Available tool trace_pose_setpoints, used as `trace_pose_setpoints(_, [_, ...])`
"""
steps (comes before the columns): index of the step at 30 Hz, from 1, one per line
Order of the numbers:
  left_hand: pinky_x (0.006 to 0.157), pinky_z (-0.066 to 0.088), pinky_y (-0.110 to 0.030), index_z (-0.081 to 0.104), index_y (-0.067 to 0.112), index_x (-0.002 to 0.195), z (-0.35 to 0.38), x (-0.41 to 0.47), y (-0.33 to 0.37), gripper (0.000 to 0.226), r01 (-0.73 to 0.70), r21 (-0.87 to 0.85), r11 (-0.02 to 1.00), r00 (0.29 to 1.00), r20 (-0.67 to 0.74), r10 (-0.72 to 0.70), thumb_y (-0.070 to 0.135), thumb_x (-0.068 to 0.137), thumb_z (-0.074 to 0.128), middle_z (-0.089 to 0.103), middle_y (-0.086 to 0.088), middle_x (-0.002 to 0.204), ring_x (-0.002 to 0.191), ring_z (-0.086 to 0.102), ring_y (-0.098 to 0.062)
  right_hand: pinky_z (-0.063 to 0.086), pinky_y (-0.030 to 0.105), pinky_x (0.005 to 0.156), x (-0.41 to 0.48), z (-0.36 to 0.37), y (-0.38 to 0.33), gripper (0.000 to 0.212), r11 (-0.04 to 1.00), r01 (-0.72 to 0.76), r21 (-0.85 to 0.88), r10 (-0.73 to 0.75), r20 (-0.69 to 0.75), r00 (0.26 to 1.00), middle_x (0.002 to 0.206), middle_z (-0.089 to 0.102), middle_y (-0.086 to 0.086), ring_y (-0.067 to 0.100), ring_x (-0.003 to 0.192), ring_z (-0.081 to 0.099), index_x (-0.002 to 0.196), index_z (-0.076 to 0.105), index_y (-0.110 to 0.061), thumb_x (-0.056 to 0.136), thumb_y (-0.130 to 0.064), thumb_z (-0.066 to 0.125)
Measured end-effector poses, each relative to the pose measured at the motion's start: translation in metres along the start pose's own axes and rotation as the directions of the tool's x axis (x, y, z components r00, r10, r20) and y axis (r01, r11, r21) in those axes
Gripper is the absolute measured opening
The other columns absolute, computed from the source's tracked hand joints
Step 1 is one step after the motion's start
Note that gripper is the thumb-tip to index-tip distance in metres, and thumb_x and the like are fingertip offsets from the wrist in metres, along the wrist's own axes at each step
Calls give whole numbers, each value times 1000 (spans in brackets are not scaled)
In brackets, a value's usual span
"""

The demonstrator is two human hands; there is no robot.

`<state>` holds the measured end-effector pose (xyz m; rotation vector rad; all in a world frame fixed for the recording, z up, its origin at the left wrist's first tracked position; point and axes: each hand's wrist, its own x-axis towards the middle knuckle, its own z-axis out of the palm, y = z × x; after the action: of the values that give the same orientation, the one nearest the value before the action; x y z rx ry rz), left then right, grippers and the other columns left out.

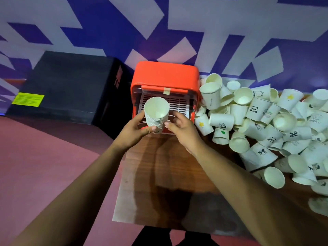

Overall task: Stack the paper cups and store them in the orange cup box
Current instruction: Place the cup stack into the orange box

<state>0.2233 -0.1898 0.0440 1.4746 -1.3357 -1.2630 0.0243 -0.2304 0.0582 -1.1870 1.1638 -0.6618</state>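
A stack of white paper cups (pixel 156 113), mouth up, is held in front of the orange cup box (pixel 165 75). My left hand (pixel 134 129) grips the stack from the left near its base. On the stack's right side, my right hand (pixel 181 128) touches it with thumb and fingers. The orange cup box stands at the back of the wooden table (pixel 159 174), its front open, showing a white slatted rack (pixel 179 103) inside. The stack hides the rack's left part.
A big heap of loose paper cups (pixel 266 125), some printed with pandas and stars, covers the table's right side. A black box (pixel 71 86) with a yellow label sits left of the orange box. A blue and white patterned wall rises behind.
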Motion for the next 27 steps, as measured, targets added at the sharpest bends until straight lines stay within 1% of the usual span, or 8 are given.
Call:
trace_pose_setpoints(3, [111,46,-40,48,15,146,-11,13,-13,67,-9,12,1000,1000,-8,9,25,86,75,63,0,135,126,59,-16,40,37,111,22,6,2,56,997,-32,-66,31,-12,999,138,52,1,10,127,48,143,45,-17,92,-12,66])
trace_pose_setpoints(7, [109,47,-46,49,19,145,-17,34,-23,59,-45,15,999,999,-28,46,21,91,71,62,-1,136,126,60,-21,41,44,111,50,12,10,58,992,-18,-122,15,-24,1000,144,49,15,22,132,49,145,41,-17,92,-10,64])
trace_pose_setpoints(14, [104,50,-33,47,12,146,-18,48,-42,61,-45,1,999,997,-63,45,3,90,71,59,-7,139,124,59,-22,38,42,113,69,9,28,66,974,40,-225,-50,-40,998,148,46,-2,12,135,43,147,39,-24,88,-19,68])
trace_pose_setpoints(16, [105,50,-40,52,13,141,-18,52,-51,59,-9,15,1000,998,-69,10,2,87,72,61,-7,134,120,63,-20,39,42,112,74,10,36,63,967,40,-251,-46,-19,999,144,50,-3,10,130,47,145,41,-24,88,-17,68])
trace_pose_setpoints(18, [104,51,-46,57,17,135,-16,56,-61,55,20,43,999,997,-75,-16,0,85,73,66,-8,126,113,67,-17,44,44,108,79,13,43,64,964,19,-266,-27,-25,999,144,51,2,15,126,53,145,41,-22,88,-13,68])
trace_pose_setpoints(20, [102,53,-44,59,23,134,-12,61,-68,55,67,57,996,992,-109,-60,-1,86,72,69,-4,120,107,68,-9,47,39,104,88,17,48,63,963,5,-270,-12,-23,1000,143,51,5,18,121,57,145,41,-18,89,-7,67])
trace_pose_setpoints(23, [102,53,-38,57,26,137,-10,71,-71,57,109,55,993,978,-184,-97,1,87,70,68,3,120,108,67,-6,48,26,94,104,23,50,63,965,-29,-260,23,-23,999,132,54,-5,14,114,59,146,38,-17,90,-4,65])
trace_pose_setpoints(27, [102,52,-36,56,25,138,-15,90,-73,59,95,55,994,965,-249,-78,1,85,68,69,7,124,112,65,-8,48,32,99,133,33,52,57,969,-32,-246,25,-30,999,121,57,-13,11,115,58,138,44,-22,88,-10,68])
